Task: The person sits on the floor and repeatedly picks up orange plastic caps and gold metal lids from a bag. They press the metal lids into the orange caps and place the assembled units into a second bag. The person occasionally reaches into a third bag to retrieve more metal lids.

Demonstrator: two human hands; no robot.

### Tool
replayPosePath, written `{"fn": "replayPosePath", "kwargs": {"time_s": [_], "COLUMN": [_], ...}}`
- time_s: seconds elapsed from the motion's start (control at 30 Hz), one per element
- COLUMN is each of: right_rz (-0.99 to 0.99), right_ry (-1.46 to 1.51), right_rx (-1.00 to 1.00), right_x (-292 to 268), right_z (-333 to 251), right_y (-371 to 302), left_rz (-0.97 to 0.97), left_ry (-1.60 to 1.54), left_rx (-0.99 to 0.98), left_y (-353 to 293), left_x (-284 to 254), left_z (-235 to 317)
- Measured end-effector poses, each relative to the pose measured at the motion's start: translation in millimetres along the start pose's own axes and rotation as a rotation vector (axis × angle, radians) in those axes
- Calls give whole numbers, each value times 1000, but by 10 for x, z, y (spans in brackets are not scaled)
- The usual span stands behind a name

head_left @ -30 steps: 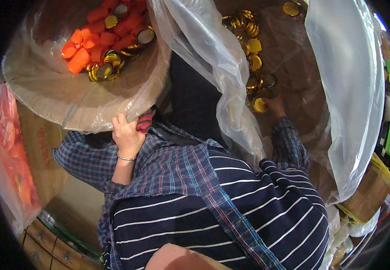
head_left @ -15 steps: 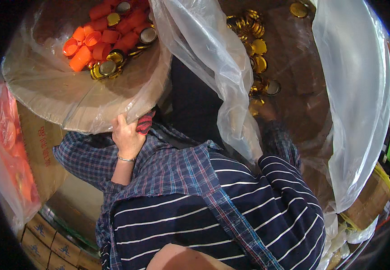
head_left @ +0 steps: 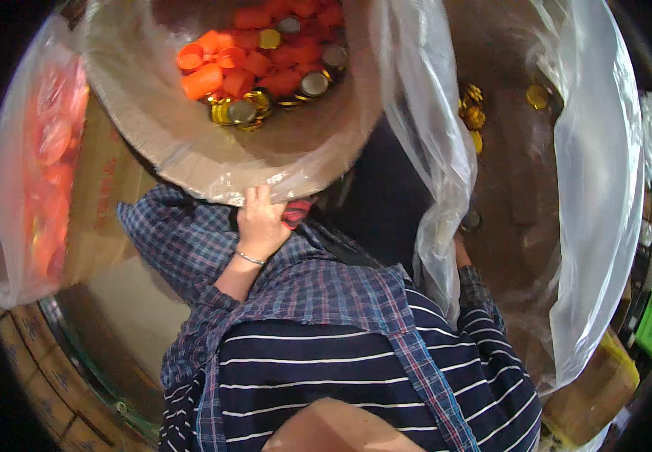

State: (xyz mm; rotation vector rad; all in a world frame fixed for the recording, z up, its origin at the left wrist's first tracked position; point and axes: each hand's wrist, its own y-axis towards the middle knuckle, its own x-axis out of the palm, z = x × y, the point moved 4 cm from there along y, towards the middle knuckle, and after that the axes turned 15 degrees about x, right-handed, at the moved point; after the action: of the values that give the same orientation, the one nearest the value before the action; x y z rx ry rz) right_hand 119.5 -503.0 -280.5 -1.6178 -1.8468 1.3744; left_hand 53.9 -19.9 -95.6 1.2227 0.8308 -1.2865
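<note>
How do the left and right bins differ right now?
- Contents: the left bin shows orange cups plus gold lids; the right bin shows only gold lids, fewer in view.
- Hands: the left hand grips the left bin's rim; the right hand is in the right bin, mostly hidden behind its liner.

Shared: brown walls, clear plastic lining.

Orange caps (head_left: 202, 81) and gold lids (head_left: 220, 113) brighten a brown bin (head_left: 190, 154); at its near edge, a blue plaid shirt (head_left: 326, 301) crossed with red opens over a white-striped navy top (head_left: 318, 374).
</note>
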Motion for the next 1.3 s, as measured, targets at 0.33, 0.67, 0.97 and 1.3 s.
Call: {"fn": "replayPosePath", "kwargs": {"time_s": [0.33, 0.67, 0.97, 1.3], "right_rz": [-246, -233, 107, 584], "right_ry": [373, 329, -85, -610], "right_rx": [-44, -693, -707, -343], "right_x": [-84, -250, 456, 575], "right_z": [-383, -3179, -3152, -1123], "right_y": [-391, -2378, -2676, -3249], "left_rz": [78, 83, 125, 230], "left_ry": [-72, -98, -185, -177], "left_rx": [16, 3, 33, 141], "left_y": [-45, -17, 5, 545], "left_x": [-20, -70, -194, -714], "left_z": [-40, -32, -126, -599]}}
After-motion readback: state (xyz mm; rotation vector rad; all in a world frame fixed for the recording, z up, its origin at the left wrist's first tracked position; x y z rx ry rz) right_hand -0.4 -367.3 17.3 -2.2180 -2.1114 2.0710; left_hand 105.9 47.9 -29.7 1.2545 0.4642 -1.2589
